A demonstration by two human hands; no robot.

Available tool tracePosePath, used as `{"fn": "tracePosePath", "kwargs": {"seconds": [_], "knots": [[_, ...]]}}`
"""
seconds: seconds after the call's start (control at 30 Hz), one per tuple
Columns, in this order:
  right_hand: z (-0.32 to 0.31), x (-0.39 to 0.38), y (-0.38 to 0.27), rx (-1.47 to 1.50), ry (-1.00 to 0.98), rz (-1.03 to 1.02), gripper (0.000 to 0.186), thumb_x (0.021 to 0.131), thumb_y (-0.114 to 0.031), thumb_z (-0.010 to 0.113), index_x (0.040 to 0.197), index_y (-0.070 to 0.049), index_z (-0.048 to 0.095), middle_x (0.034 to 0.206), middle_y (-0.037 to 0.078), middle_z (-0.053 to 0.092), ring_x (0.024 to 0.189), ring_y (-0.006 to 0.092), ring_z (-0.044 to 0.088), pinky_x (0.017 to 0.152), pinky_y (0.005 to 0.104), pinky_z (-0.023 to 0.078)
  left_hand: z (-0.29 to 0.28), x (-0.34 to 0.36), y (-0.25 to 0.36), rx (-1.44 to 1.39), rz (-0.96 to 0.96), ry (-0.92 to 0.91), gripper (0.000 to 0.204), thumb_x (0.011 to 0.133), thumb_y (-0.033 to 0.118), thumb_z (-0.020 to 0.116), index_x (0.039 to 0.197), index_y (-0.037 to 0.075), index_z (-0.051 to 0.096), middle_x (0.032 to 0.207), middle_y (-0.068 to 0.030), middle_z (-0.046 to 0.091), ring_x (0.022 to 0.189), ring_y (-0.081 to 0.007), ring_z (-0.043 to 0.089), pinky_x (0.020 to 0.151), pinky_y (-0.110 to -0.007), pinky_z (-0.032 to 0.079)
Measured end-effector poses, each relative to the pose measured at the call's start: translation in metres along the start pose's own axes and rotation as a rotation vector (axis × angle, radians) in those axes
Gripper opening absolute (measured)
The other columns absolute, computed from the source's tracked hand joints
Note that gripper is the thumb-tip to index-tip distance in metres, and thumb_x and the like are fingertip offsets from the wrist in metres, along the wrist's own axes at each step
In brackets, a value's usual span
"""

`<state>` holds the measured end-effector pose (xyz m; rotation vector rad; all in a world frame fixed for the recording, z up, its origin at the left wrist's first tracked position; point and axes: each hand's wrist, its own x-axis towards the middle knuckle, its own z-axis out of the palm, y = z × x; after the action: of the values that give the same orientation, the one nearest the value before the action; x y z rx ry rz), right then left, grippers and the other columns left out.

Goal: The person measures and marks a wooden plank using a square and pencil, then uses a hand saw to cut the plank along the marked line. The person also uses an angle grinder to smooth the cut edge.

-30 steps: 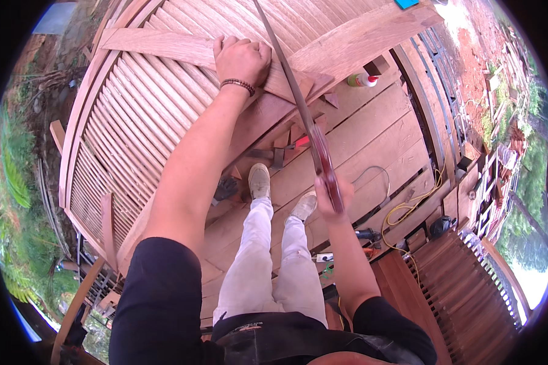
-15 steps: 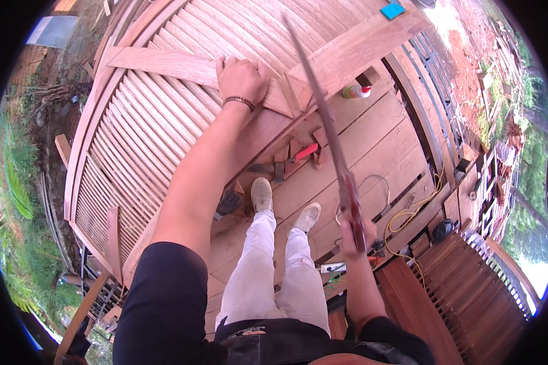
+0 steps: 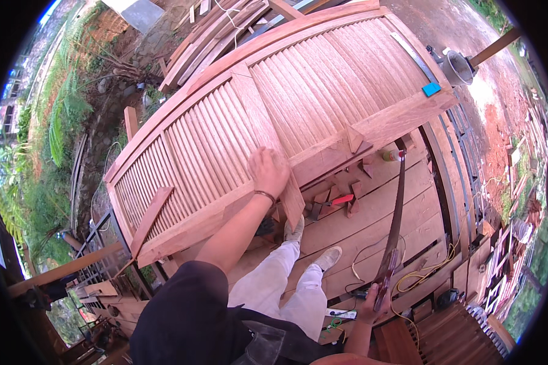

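A louvred wooden door or shutter panel [image 3: 341, 67] lies flat in front of me at working height. Across its slats runs a loose wooden board [image 3: 259, 112], whose slanted near end juts past the panel's near edge. My left hand [image 3: 269, 172] is closed over this board, fingers curled at its edge. Low on the right, my right hand [image 3: 373, 306] grips the handle of a handsaw [image 3: 393, 225]. The saw's long dark blade points away from me, apart from the board. A small wooden wedge [image 3: 354, 140] rests on the panel's near rail.
A try square with a blue handle [image 3: 431, 89] lies on the panel's right end. A red-handled tool [image 3: 341, 199] and wood offcuts are on the plank floor [image 3: 371, 207] below. A bottle [image 3: 392, 156] and a yellow cord [image 3: 429, 275] are at the right, a bucket [image 3: 458, 68] beyond.
The view has turned and widened. The board's end now extends beyond the panel's near edge, with my left hand still on it. The saw has moved lower and right, away from the panel.
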<state>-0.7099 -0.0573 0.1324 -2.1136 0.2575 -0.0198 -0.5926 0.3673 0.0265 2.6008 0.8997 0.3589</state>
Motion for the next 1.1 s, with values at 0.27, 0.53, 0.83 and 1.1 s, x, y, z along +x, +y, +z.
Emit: {"fn": "tracePosePath", "kwargs": {"seconds": [0.27, 0.53, 0.83, 1.1], "knots": [[0.036, -0.007, -0.043, 0.065, -0.093, -0.110, 0.013, 0.090, -0.009, 0.061, 0.080, -0.001, 0.058, 0.058, 0.000, 0.049, 0.051, 0.0088, 0.046, 0.049, 0.0267, 0.035, 0.011, 0.113, 0.002, -0.050, -0.724, -0.216, 0.107, 0.068, 0.038, 0.082, 0.146, -0.008, 0.024, 0.142, -0.0261, 0.039, 0.127, -0.0392, 0.050, 0.105, -0.043, 0.045], [0.014, -0.015, -0.036, 0.070, 0.026, 0.023, 0.010, 0.088, -0.008, 0.064, 0.087, 0.002, 0.062, 0.062, 0.004, 0.053, 0.056, 0.0115, 0.051, 0.054, 0.0277, 0.041, -0.062, 0.044, 0.024, -0.075, 0.172, -0.445, 0.088, 0.069, 0.030, 0.075, 0.142, 0.001, 0.037, 0.129, -0.0237, 0.051, 0.117, -0.0381, 0.055, 0.099, -0.042, 0.048], [0.029, -0.032, -0.048, 0.056, 0.005, 0.060, 0.010, 0.088, -0.007, 0.062, 0.080, -0.002, 0.057, 0.064, 0.003, 0.052, 0.057, 0.0122, 0.048, 0.055, 0.0289, 0.038, -0.063, -0.021, -0.012, 0.108, 0.368, -0.753, 0.078, 0.068, 0.036, 0.075, 0.134, 0.005, 0.048, 0.123, -0.0195, 0.055, 0.114, -0.0355, 0.058, 0.096, -0.042, 0.050], [0.035, -0.044, -0.057, 0.051, -0.016, 0.102, 0.010, 0.086, -0.008, 0.064, 0.080, -0.001, 0.058, 0.065, 0.006, 0.055, 0.058, 0.0167, 0.052, 0.056, 0.0323, 0.041, -0.068, 0.027, -0.001, -0.105, 0.189, -0.497, 0.079, 0.066, 0.033, 0.078, 0.129, -0.007, 0.052, 0.119, -0.0254, 0.059, 0.113, -0.0371, 0.058, 0.099, -0.040, 0.047]]}}
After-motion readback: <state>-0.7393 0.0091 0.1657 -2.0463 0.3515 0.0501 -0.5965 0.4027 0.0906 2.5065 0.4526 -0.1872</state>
